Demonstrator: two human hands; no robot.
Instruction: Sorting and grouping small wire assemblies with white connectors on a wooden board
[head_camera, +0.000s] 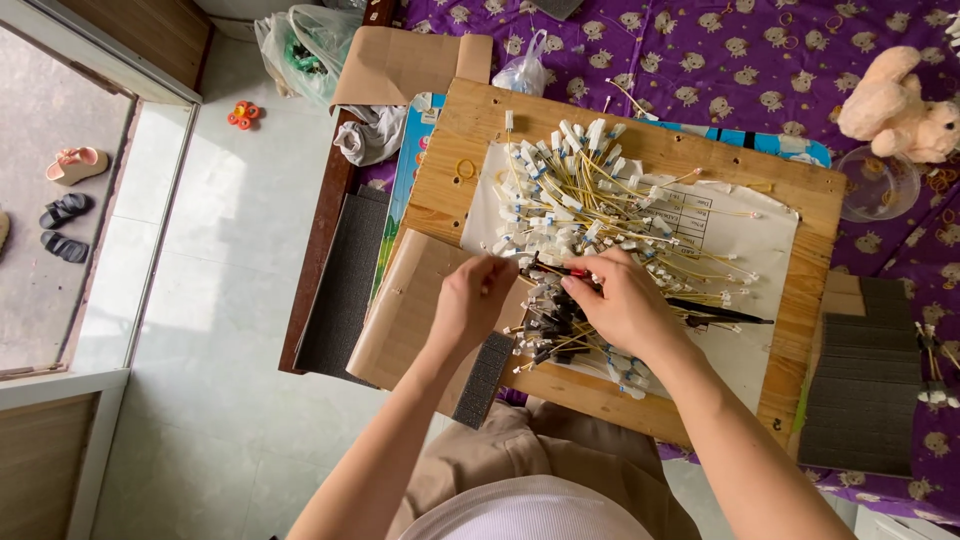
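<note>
A wooden board (450, 180) lies across my lap with a white paper sheet (750, 250) on it. On the sheet lies a heap of yellow wires with white connectors (580, 190). My left hand (470, 300) pinches a small white connector at the heap's near edge. My right hand (625, 300) grips a bundle of black and yellow wires (550, 325) close beside it, near a red piece. More black wires (720, 312) stick out to the right of that hand.
A brown cardboard piece (400, 310) and a dark foam strip (485, 380) lie at the board's left. A purple patterned cloth (720, 60) carries a plush toy (900, 105), a clear bowl (875, 185) and dark foam blocks (865, 380). Sandals (65, 210) lie on the floor at left.
</note>
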